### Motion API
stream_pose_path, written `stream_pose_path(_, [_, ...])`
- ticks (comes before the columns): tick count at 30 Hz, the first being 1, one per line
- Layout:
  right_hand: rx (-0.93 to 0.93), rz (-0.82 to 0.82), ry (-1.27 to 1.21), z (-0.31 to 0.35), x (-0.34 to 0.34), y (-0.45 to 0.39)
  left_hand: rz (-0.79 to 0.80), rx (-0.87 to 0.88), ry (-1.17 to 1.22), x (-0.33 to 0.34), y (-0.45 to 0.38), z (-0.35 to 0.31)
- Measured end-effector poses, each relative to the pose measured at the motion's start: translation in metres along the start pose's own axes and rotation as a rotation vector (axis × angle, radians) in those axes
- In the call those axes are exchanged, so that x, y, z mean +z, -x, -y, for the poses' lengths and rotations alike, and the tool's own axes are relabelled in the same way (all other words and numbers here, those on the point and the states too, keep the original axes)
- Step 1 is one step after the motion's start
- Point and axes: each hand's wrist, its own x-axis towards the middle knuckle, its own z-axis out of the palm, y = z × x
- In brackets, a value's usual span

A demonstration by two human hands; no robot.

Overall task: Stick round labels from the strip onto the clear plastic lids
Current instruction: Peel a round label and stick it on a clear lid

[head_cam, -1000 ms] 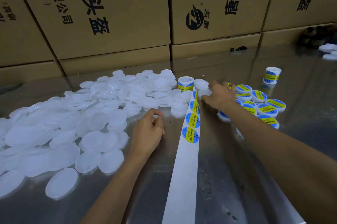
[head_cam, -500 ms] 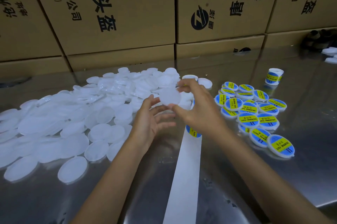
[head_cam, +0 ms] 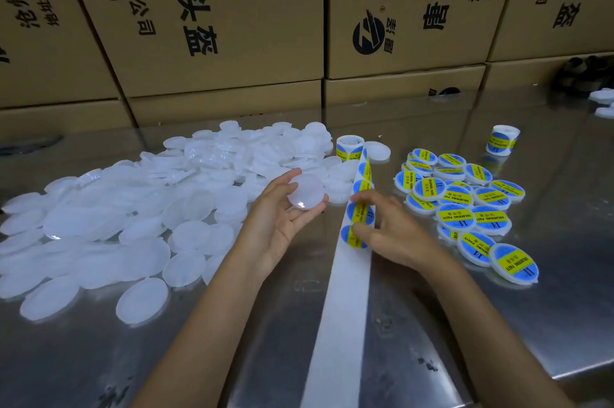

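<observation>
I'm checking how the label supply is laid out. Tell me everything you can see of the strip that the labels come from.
The label strip is a long white band of smooth backing paper lying flat on the metal table. It runs from the near edge of the view away to a small roll standing on end beside the unlabelled lids. Its near stretch is bare; further along it carries round blue labels with yellow bands. The right hand pinches one label between thumb and fingertips, and the strip rises and twists there.

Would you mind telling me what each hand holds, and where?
Left hand holds a blank lid by its rim; right hand pinches a label on the strip.
</observation>
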Motion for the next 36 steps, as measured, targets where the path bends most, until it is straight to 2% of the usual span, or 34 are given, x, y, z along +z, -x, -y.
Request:
stream_pose_path(3, [-0.062,0.091,0.096,0.003,0.009,0.004,-0.006,0.0,0.0,-0.001,-0.002,0.001])
stream_pose_path(12, [-0.089,0.095,0.106,0.01,0.012,0.007,-0.019,0.009,-0.115,-0.005,-0.009,0.012])
stream_pose_path(27, [-0.158,0.003,0.018,0.015,0.018,0.009,-0.023,0.106,-0.393,-0.002,-0.007,0.02])
stream_pose_path(36, [-0.237,-0.035,0.005,0.021,0.017,0.012,0.029,0.087,-0.335,-0.007,-0.008,0.014])
